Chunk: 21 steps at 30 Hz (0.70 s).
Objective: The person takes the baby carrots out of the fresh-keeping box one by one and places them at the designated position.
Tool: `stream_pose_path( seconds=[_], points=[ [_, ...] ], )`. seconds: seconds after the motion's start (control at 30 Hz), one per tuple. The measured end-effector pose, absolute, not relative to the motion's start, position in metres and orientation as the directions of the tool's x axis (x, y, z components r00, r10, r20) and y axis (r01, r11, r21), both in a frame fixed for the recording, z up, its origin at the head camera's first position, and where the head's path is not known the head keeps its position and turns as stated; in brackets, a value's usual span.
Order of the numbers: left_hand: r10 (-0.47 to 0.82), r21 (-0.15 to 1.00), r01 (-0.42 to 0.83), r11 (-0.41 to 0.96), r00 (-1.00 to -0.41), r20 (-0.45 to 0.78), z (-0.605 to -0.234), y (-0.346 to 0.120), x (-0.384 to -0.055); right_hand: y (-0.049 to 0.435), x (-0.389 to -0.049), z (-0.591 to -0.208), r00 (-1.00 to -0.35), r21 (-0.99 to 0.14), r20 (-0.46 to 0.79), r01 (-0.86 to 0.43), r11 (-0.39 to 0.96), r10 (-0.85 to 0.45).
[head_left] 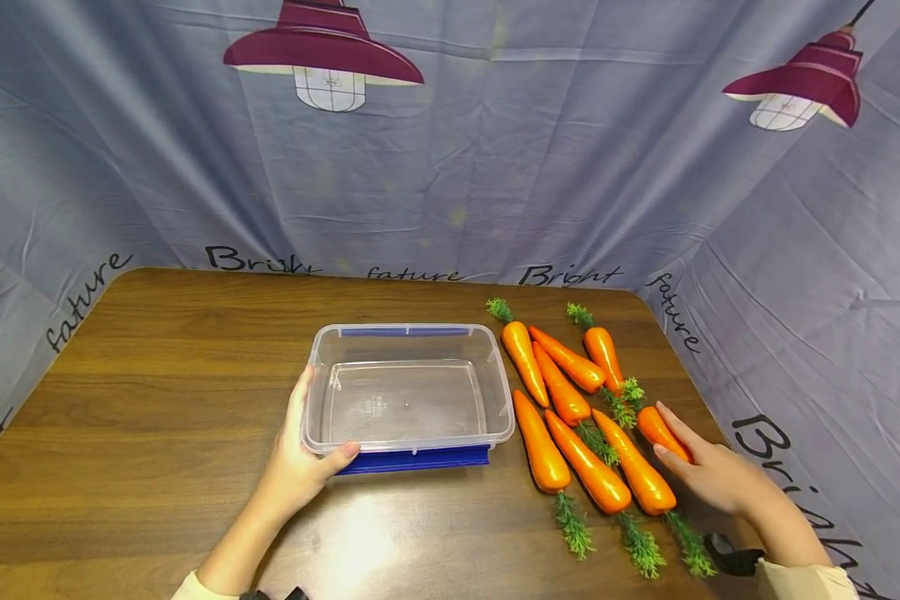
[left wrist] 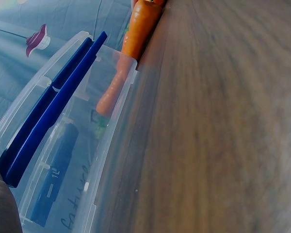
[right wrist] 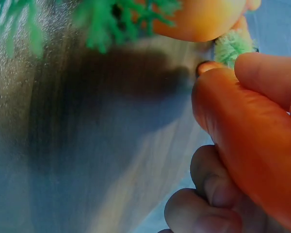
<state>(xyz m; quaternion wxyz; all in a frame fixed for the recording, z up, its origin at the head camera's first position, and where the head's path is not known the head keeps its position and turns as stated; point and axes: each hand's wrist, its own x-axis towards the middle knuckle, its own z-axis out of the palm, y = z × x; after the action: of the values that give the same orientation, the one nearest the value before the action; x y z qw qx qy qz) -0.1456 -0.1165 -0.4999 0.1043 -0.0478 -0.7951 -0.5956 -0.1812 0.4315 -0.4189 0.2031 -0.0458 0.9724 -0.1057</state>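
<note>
A clear plastic food container [head_left: 408, 421] with blue side latches stands on the wooden table, its bare bottom showing through. My left hand [head_left: 296, 462] grips its front left corner, the thumb over the front rim beside the blue latch [head_left: 420, 459] and the fingers along the left wall. At the right, my right hand [head_left: 720, 479] holds an orange carrot [head_left: 663, 433] between thumb and fingers; the right wrist view shows this carrot [right wrist: 252, 141] close up, the fingers curled about it. Part of it is hidden by the hand. Several other carrots [head_left: 542, 446] with green tops lie between container and right hand.
The wooden table [head_left: 157, 400] runs left of the container. A grey-blue curtain [head_left: 450, 167] with printed lamps and lettering closes off the back and both sides. One carrot [head_left: 603, 358] lies near the table's back right corner.
</note>
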Motion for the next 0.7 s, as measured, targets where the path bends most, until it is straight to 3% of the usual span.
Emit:
stream_pose_path(
  seconds=[0.7],
  points=[
    [-0.042,0.939,0.201,0.28,-0.974,0.222,-0.5011,-0.1168,-0.1457,0.4296,-0.1843,-0.4257,-0.871,-0.269,-0.474,0.004,0.963,-0.128]
  ],
)
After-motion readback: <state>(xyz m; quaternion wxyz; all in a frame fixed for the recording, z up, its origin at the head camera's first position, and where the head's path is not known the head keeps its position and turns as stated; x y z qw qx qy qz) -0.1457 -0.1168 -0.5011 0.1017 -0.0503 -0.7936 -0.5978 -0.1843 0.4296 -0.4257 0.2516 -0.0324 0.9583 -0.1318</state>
